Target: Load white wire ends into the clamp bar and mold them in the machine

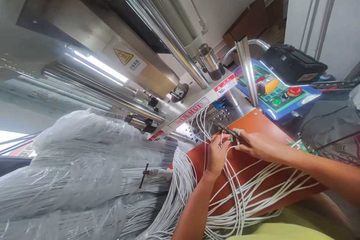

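My left hand (218,153) pinches the end of a white cable beside a dark metal fixture bar (231,132), above the orange work surface (264,123). From the right, my right hand (250,143) grips that bar between thumb and fingers. Small green circuit pieces show at the bar near my left fingertips. White cables (239,198) run from under the hands down toward my lap. Other white cables lead into the press below the MIN-HUI plate (189,113).
Plastic-wrapped cable bundles (81,168) fill the left side, next to a loose bundle of white cables (181,172). A control panel (281,93) with green and red buttons stands at right. Green boards (302,146) lie beyond my right forearm. Metal rods (163,30) cross overhead.
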Available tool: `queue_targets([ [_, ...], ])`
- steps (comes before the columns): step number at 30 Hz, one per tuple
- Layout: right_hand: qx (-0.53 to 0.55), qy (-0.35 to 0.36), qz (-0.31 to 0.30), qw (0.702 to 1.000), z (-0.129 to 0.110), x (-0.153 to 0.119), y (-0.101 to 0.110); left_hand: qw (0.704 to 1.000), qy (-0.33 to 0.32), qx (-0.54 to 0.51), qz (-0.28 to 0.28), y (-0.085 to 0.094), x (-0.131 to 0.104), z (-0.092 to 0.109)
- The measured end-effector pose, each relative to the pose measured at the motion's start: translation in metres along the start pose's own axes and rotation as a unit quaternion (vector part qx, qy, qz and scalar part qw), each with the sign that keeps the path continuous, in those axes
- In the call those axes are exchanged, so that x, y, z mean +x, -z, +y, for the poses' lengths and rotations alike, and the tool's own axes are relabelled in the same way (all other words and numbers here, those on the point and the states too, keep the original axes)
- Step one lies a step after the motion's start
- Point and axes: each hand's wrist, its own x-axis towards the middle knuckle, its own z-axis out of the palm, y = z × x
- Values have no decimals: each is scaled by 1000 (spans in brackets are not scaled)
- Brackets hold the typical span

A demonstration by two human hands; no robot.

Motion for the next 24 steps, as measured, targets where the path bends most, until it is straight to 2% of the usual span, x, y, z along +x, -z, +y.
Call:
queue_targets([
  [3,6,-4,-8,1000,2,1,0,998,19,-54,25,9,3,7],
  [6,1,-9,-12,1000,2,1,-1,990,58,-128,34,11,9,11],
  [11,2,-10,-15,1000,1,0,-2,970,133,-194,63,6,21,0],
  [16,3,-10,-16,1000,2,0,-2,972,147,-167,72,12,21,-14],
  [24,12,-1,-5,1000,0,-1,0,993,76,-47,81,20,17,-7],
])
